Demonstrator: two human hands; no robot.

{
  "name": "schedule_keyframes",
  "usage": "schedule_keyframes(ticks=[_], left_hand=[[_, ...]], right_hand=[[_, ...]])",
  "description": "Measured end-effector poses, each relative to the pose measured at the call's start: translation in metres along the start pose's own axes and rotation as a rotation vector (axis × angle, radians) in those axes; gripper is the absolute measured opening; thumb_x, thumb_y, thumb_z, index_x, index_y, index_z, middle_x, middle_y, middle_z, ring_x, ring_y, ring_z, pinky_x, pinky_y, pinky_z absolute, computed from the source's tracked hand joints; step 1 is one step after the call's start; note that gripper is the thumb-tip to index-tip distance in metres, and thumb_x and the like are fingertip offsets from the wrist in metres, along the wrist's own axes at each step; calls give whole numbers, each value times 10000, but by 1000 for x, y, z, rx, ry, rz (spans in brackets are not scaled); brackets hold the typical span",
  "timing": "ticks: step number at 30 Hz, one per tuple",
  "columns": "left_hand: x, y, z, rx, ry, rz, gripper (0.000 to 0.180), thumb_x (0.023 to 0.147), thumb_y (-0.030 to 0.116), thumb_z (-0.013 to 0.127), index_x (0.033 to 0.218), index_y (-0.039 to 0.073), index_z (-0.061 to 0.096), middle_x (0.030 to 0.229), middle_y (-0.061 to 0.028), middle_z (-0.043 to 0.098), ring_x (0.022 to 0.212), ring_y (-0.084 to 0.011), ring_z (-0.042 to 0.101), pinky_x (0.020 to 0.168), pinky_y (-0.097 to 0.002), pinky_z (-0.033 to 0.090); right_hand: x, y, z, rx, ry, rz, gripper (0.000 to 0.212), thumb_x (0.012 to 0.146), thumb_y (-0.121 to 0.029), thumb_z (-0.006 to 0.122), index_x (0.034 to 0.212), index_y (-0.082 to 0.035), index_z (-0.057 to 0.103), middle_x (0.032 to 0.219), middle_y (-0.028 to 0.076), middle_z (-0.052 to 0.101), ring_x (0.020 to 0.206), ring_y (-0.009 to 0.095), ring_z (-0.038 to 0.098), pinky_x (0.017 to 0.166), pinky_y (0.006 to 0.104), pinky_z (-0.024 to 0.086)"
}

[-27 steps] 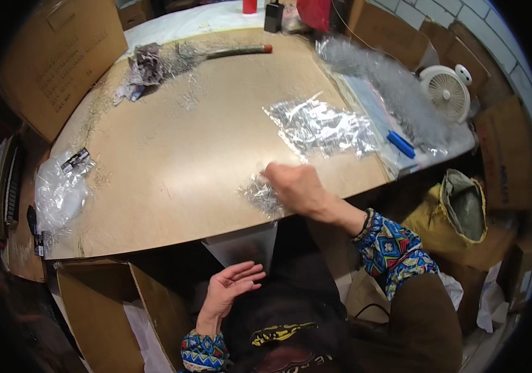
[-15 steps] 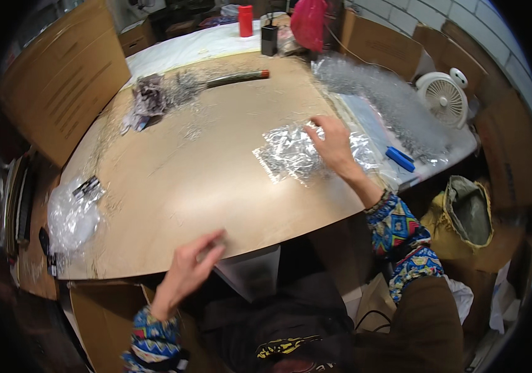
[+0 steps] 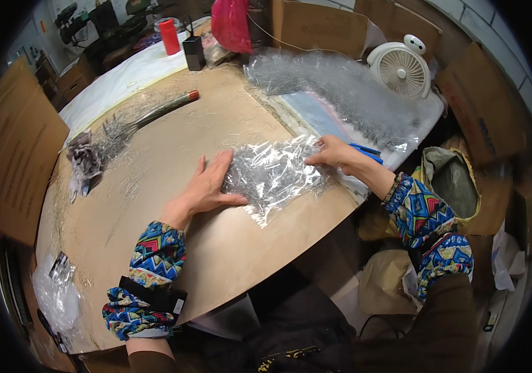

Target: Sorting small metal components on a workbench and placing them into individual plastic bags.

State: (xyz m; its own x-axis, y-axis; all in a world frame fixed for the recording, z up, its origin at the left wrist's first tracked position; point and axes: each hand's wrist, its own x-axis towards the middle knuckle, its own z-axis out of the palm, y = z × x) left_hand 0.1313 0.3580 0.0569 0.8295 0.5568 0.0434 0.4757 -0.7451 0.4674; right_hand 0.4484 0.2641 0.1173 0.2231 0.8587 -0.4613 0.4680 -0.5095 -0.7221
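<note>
where the counter (image 3: 160, 155) runs out toward its near right corner, a clear plastic packet (image 3: 272, 177) lies on the surface, crinkled and full of glare, with fine silvery strands showing through the film. at its left end is the left hand (image 3: 202, 191), palm down and spread open, the thumb well apart from the other fingers; it touches the packet's edge but has hold of nothing. the right hand (image 3: 339, 155) meets the packet's far right part, partly closed, its fingers bent and thumb near them – whether the film is pinched between them i cannot tell.

just beyond the right hand, by the counter's right edge, is a blue object (image 3: 366, 153), partly hidden. past that edge a pale blue sheet (image 3: 319, 115) lies next to a large clear bag (image 3: 340, 90) of silvery material, and a white fan (image 3: 401, 71) stands beside the bag.

along the counter's far left edge lies a bundle of thin strands (image 3: 163, 112) with an orange-red end, and near its other end a crumpled grey cloth (image 3: 84, 158). at the near left corner sits a loose clear plastic bag (image 3: 58, 298). toward the far edge stand a black box (image 3: 194, 53) and a red cylinder (image 3: 169, 37) – a pink-red bag (image 3: 232, 25) hangs to their right.
</note>
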Motion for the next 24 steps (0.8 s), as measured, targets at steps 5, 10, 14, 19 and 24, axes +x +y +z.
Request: schedule_keyframes(ticks=[5,10,14,19,24], left_hand=[[37,18,0,-72,-45,68,1277,618,658,768,1512,25,111,1525,-212,243,1450,-336,177,1157,-584,35],[56,20,4,-149,5,146,1421,502,607,862,1524,65,37,1540,-239,161,1449,-395,124,1146,-607,26],[57,17,15,-151,61,137,1411,502,586,865,1531,98,32,1520,-252,185,1446,-388,144,1143,-612,73],[52,32,18,-328,262,168,1420,491,382,938,1533,100,16,1464,-241,248,1398,-383,249,1137,-505,243],[27,25,9,-535,281,195,1400,538,225,933,1532,129,-48,1486,-246,251,1391,-378,282,1136,-436,279]], right_hand=[[21,-8,7,90,-148,-33,493,811,-114,754,1221,54,539,951,76,588,855,114,568,628,271,456],[21,-17,15,350,-249,-25,522,861,-267,715,1237,47,533,1052,109,595,910,149,563,706,307,468],[5,-28,35,118,-293,-303,742,822,-516,711,1245,56,501,1146,161,569,1022,223,546,832,348,460],[-11,-35,62,-551,-11,-568,757,688,-239,771,1251,112,406,1146,284,523,1110,404,543,923,433,474],[-17,-41,59,-612,-54,-781,802,700,-179,752,1343,74,345,1193,258,506,1098,392,556,906,427,484]])
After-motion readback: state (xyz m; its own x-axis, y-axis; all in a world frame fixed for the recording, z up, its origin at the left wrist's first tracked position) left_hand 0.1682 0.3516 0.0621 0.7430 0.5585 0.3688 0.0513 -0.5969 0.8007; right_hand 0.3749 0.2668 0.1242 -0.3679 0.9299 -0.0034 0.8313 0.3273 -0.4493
